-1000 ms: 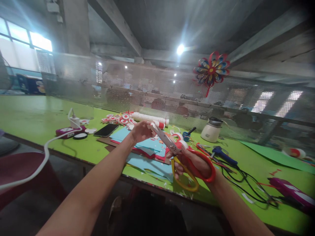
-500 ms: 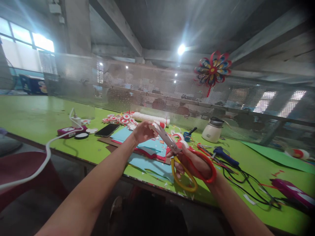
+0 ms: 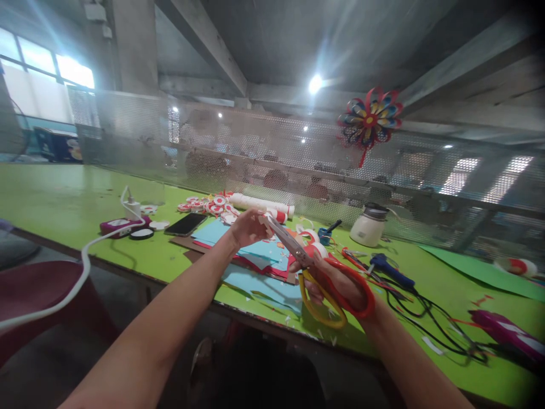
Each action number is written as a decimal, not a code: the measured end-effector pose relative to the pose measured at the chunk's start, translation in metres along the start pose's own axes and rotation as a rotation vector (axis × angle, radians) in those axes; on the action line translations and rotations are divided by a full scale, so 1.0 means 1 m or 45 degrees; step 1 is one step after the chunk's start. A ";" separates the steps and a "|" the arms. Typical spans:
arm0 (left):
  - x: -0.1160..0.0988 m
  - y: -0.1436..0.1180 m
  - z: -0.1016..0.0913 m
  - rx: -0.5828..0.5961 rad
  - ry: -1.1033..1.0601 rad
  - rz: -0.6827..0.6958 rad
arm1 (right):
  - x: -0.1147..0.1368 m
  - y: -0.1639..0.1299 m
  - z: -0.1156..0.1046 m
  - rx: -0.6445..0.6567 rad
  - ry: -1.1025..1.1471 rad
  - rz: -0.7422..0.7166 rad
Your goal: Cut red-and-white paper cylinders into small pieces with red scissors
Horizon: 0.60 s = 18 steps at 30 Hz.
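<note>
My right hand point(image 3: 343, 282) grips a large pair of scissors point(image 3: 292, 241) with one red handle loop and one yellow one. The blades point up and left and look nearly closed. Their tips reach my left hand point(image 3: 248, 229), whose fingers are pinched on a small pale piece of paper point(image 3: 268, 228). Its outline is blurred and partly hidden by the fingers and blades. Beneath both hands lies a stack of light blue paper sheets point(image 3: 259, 255), with red sheets and brown card under it. Small white scraps lie near the table's front edge.
On the green table point(image 3: 55, 196) are a phone point(image 3: 186, 224), red-and-white paper rings point(image 3: 204, 204), a white roll point(image 3: 259, 203), a cream kettle point(image 3: 368, 226), a blue glue gun point(image 3: 392, 271) with black cables, a purple tool point(image 3: 506, 335) and a power strip point(image 3: 121, 226). Perforated panels stand behind.
The yellow handle loop has moved slightly right and up, towards the red one, so the scissors are a little more closed. My left hand stays almost in place.
</note>
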<state>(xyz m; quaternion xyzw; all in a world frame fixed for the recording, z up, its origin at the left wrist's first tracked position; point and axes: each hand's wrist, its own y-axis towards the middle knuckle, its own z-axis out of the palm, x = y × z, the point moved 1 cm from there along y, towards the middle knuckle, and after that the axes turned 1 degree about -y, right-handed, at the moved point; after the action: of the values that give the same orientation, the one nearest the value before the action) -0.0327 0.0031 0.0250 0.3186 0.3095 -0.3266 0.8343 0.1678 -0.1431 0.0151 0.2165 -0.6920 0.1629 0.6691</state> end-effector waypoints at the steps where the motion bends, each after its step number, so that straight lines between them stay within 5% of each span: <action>1: 0.000 0.000 0.000 0.005 0.004 0.002 | 0.000 0.000 0.000 -0.013 -0.026 -0.008; 18: 0.002 0.000 -0.001 0.030 -0.038 -0.005 | 0.000 0.000 0.005 -0.120 -0.104 -0.049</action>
<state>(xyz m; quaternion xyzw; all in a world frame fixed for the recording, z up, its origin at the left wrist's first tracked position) -0.0317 0.0034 0.0233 0.3229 0.2938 -0.3364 0.8344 0.1636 -0.1455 0.0150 0.2044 -0.7214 0.1082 0.6528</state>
